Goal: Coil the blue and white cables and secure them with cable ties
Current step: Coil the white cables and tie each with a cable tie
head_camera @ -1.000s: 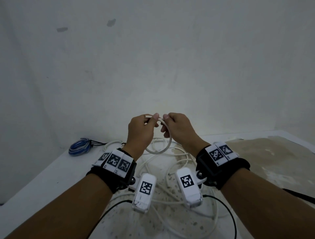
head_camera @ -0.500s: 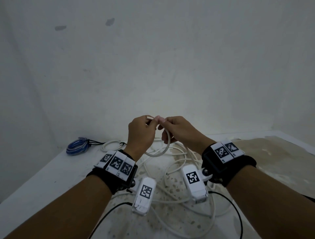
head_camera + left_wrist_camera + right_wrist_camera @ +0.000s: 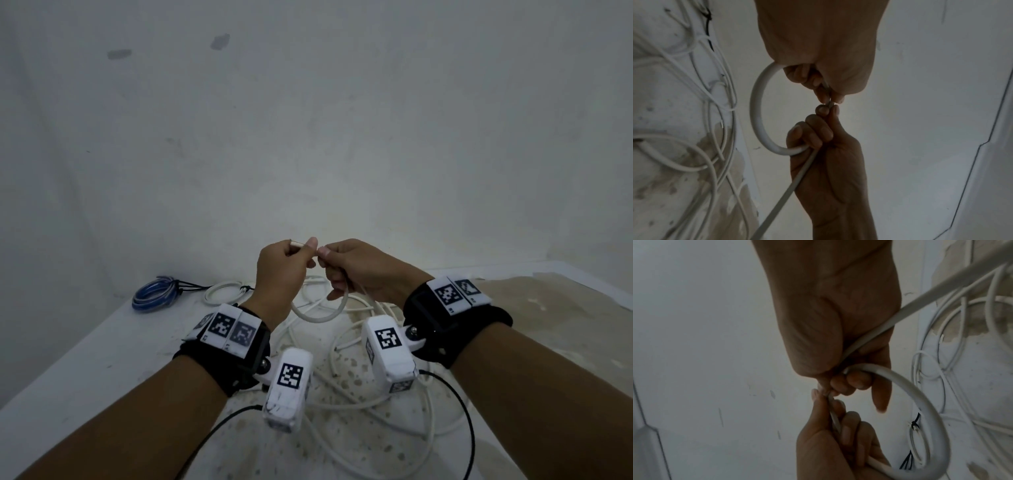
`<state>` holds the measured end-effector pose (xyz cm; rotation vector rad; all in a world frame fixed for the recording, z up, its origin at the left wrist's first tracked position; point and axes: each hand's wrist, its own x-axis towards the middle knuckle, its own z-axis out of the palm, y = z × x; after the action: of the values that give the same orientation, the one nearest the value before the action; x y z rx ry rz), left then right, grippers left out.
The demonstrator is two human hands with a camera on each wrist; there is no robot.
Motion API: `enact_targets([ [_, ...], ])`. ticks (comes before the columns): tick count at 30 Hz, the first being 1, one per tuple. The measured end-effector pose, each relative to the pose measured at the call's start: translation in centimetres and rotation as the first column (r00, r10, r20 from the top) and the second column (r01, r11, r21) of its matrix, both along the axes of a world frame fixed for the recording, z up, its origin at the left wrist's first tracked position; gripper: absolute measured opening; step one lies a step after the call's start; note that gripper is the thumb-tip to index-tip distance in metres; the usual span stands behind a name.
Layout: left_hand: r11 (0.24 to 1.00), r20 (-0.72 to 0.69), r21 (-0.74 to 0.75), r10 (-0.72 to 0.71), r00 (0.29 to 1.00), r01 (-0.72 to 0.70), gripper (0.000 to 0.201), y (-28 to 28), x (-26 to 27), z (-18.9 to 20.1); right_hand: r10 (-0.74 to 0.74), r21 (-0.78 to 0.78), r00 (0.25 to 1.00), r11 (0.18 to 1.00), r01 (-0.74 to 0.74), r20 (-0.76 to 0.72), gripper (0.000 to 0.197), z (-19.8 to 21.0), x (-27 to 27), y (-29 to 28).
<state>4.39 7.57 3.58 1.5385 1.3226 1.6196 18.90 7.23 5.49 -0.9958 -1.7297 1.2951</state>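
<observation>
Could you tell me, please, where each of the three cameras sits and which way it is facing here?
Head: worn on the head, looking forward and down at the table and wall; shows both forearms, left hand and right hand.
Left wrist: looks along the left hand towards the right hand.
Right wrist: looks along the right hand towards the left hand.
All three share the white cable loop held between both hands.

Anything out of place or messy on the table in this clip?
Yes: loose white cables sprawl tangled under both hands, on a stained, pitted tabletop. The blue coil sits tied.
</observation>
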Motion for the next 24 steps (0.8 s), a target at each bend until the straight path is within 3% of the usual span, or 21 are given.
enact_targets([
  [5,0.999,-0.07,0.033,-0.027,0.997,0.029,0.027,0.2,0.0,0.1,-0.017,-0.035,0.999,0.999,0.018,0.027,0.035,0.2,0.5,0.2],
  [9,0.994,-0.076,-0.042,-0.109,0.991,0.106,0.025,0.0,-0.3,0.5,-0.037,0.002,0.996,0.999,0.037,0.076,0.036,0.3,0.7,0.4],
  [11,0.992,-0.138,-0.125,-0.006,0.99,-0.012,0.032,0.2,-0.6,0.4,-0.199,0.032,0.98,0.979,0.199,0.001,0.036,0.3,0.7,1.0],
  [13,0.959,-0.306,-0.211,0.121,0.944,-0.191,0.044,0.0,-1.1,0.5,-0.425,0.055,0.891,0.897,0.438,-0.163,0.036,0.6,0.9,1.8],
  [15,0.897,-0.369,-0.426,-0.054,0.928,-0.117,0.049,-1.6,-0.7,0.6,-0.536,0.05,0.774,0.811,0.583,-0.337,0.037,1.3,1.0,2.2],
  [16,0.82,-0.293,-0.572,-0.222,0.93,0.016,0.052,-2.7,-0.2,0.2,-0.549,0.04,0.727,0.787,0.616,-0.412,0.037,1.8,1.0,2.2],
  [18,0.563,0.02,-0.749,-0.507,0.861,0.349,0.06,-5.5,1.7,-0.3,-0.534,0.017,0.659,0.77,0.638,-0.531,0.037,3.1,0.6,1.9],
  [19,0.454,0.232,-0.721,-0.555,0.799,0.524,0.063,-5.9,2.9,-0.7,-0.522,0.007,0.633,0.768,0.64,-0.571,0.037,3.7,0.4,1.7],
  [20,0.416,0.419,-0.638,-0.519,0.745,0.648,0.066,-5.8,3.8,-0.9,-0.515,0.001,0.614,0.766,0.643,-0.598,0.038,4.3,0.2,1.4],
  [22,0.482,0.677,-0.495,-0.308,0.668,0.723,0.062,-4.3,5.4,-0.5,-0.519,-0.003,0.59,0.752,0.659,-0.618,0.038,4.8,0.4,0.9],
  [24,0.611,0.81,-0.401,-0.112,0.576,0.683,0.049,-3.3,6.4,0.8,-0.549,-0.014,0.575,0.731,0.682,-0.607,0.038,4.7,1.1,0.7],
])
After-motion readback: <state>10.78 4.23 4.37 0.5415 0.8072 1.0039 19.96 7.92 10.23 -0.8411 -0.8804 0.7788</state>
